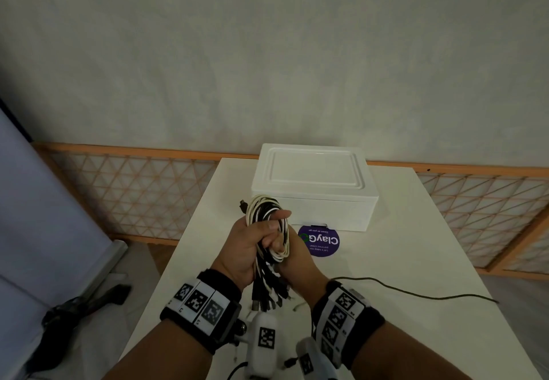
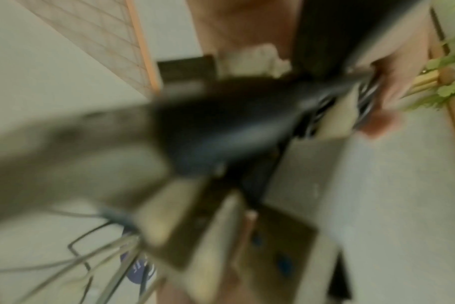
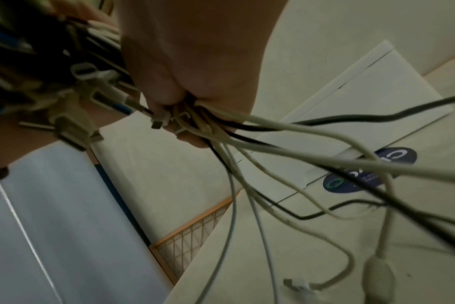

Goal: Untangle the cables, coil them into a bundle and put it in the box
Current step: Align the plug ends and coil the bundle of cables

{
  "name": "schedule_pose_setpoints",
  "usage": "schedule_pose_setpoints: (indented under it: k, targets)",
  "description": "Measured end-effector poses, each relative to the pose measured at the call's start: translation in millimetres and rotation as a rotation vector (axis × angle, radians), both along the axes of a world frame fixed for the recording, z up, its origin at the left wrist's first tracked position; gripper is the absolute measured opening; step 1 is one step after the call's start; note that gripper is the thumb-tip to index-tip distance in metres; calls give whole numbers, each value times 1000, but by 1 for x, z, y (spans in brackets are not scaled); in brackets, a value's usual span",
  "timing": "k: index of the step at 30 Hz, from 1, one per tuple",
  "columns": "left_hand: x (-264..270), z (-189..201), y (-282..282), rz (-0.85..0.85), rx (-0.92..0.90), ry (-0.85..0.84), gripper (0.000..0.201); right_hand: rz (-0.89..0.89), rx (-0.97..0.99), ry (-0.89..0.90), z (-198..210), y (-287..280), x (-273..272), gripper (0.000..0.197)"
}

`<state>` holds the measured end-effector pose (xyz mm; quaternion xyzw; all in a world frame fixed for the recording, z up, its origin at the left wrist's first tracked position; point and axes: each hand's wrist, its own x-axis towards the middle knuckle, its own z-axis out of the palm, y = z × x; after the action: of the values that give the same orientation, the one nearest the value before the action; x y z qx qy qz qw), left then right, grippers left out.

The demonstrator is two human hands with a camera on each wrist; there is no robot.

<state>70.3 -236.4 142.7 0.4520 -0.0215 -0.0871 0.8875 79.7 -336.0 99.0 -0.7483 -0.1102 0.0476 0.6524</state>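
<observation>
A coil of black and white cables (image 1: pixel 269 219) hangs above the white table (image 1: pixel 401 254), just in front of the white box (image 1: pixel 312 183), whose lid is closed. My left hand (image 1: pixel 271 231) grips the coil from the left, thumb laid across its loops. My right hand (image 1: pixel 297 263) holds the bundle lower down on the right, fingers curled round the strands (image 3: pixel 195 117). Several connector ends (image 1: pixel 267 293) dangle below both hands. In the right wrist view, loose cable strands (image 3: pixel 312 133) fan out from my fist. The left wrist view is blurred, showing connectors close up and striped cables (image 2: pixel 366 98).
A round purple sticker (image 1: pixel 319 241) lies on the table before the box. A thin dark cord (image 1: pixel 416 293) trails across the table's right side. A wooden lattice screen (image 1: pixel 133 189) runs behind the table. A grey panel (image 1: pixel 44 201) stands at left.
</observation>
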Motion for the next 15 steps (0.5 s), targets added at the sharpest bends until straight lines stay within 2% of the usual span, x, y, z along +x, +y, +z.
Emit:
schedule_pose_setpoints:
  k: [1,5,8,9,11,13,15]
  targets:
    - [0,0,-1,7,-5,-7,25,6,-19,10,-1,-2,0,17]
    - [0,-3,-2,-22,26,-23,33,41,-204,-40,1,-10,3,37]
    - [-3,-2,-3,-24,145,-52,35,26,-187,-45,3,-7,0,18]
    - [-3,-2,-4,-9,168,-58,33,24,-201,-33,5,-6,-1,16]
    - [-3,-5,-8,49,189,-50,34,59,-211,-2,3,-7,-1,27]
    - [-2,-7,-11,136,181,-33,37,32,-236,83,1,-6,0,12]
    - [0,-6,-12,210,142,1,35,17,-444,72,-5,-6,0,26]
